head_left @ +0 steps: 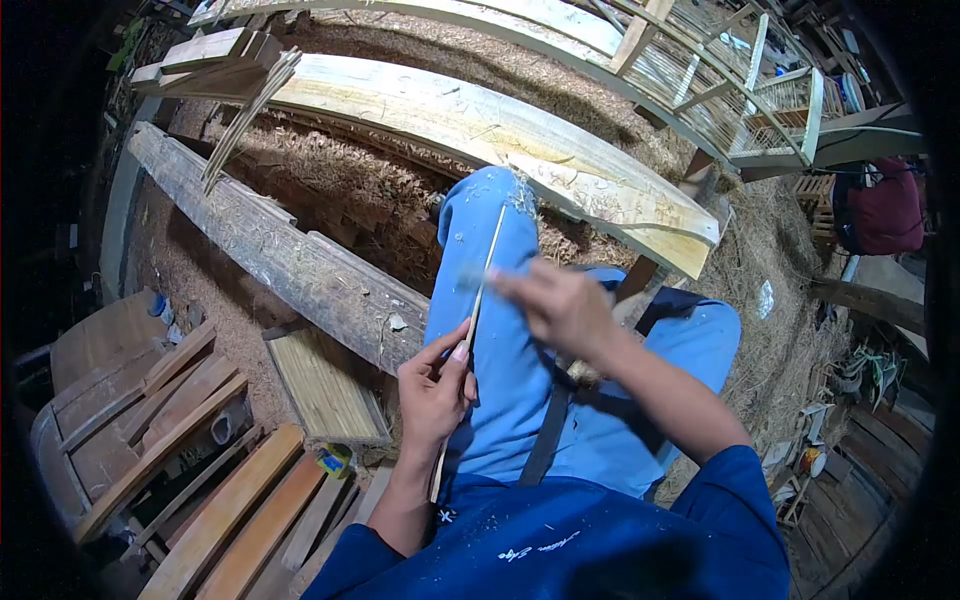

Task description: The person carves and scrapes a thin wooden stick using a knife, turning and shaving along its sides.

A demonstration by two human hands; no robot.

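My left hand [432,395] pinches a thin, pale wooden strip [496,236] between thumb and fingers. The strip runs lengthwise over my blue trouser leg [500,400], from near the knee down past my left wrist. Smeared by motion, my right hand [565,310] is closed just above the strip's upper half. A small greyish tool [476,279] sticks out from its fingers toward the strip, too blurred to name its kind. Fine shavings [520,195] cling to the knee.
Long wooden beams [400,100] and a weathered plank [270,245] lie ahead, with a bundle of thin sticks [250,120] leaning across. A slatted wooden frame [750,90] stands upper right, near a maroon bag [880,205]. Several boards [235,510] are stacked lower left. Shavings cover the ground.
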